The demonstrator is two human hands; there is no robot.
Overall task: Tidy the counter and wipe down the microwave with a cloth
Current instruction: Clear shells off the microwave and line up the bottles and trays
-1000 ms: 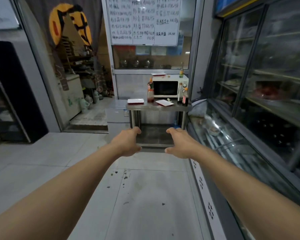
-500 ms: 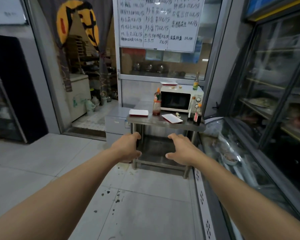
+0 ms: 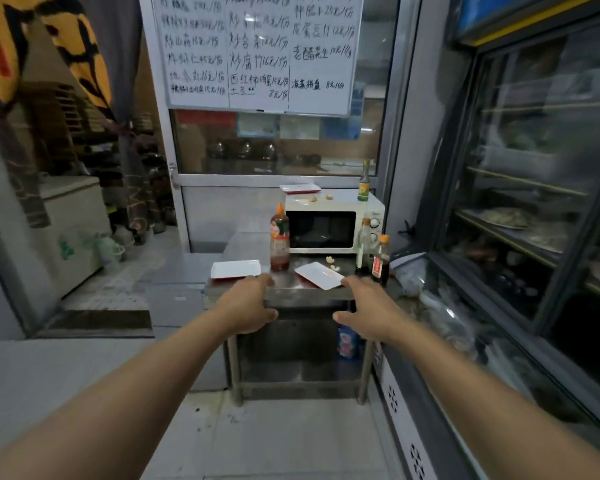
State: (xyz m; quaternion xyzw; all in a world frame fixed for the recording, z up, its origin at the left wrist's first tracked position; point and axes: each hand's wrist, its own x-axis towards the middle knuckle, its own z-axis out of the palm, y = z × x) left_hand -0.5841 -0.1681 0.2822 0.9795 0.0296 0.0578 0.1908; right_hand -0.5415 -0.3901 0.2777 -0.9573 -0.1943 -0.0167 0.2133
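A white microwave (image 3: 326,230) stands at the back of a steel counter (image 3: 291,292). On the counter lie two white trays (image 3: 235,269) (image 3: 319,274), a tall red sauce bottle (image 3: 280,239), a clear bottle (image 3: 363,245), a dark bottle with an orange cap (image 3: 381,259) and some small food scraps (image 3: 330,260). Another tray (image 3: 299,188), scraps and a green-labelled bottle (image 3: 363,183) sit on the microwave's top. My left hand (image 3: 246,306) and right hand (image 3: 368,308) reach forward, empty, fingers relaxed, just short of the counter's front edge. No cloth is in view.
A glass display fridge (image 3: 520,237) runs along the right side. A low grey cabinet (image 3: 174,299) adjoins the counter's left. A blue packet (image 3: 346,341) stands on the shelf under the counter. A menu whiteboard (image 3: 257,50) hangs above; a doorway with a curtain opens at left.
I have walked closer to the counter, which now looks much larger. Both hands stay stretched out in front, now near the counter's front edge.
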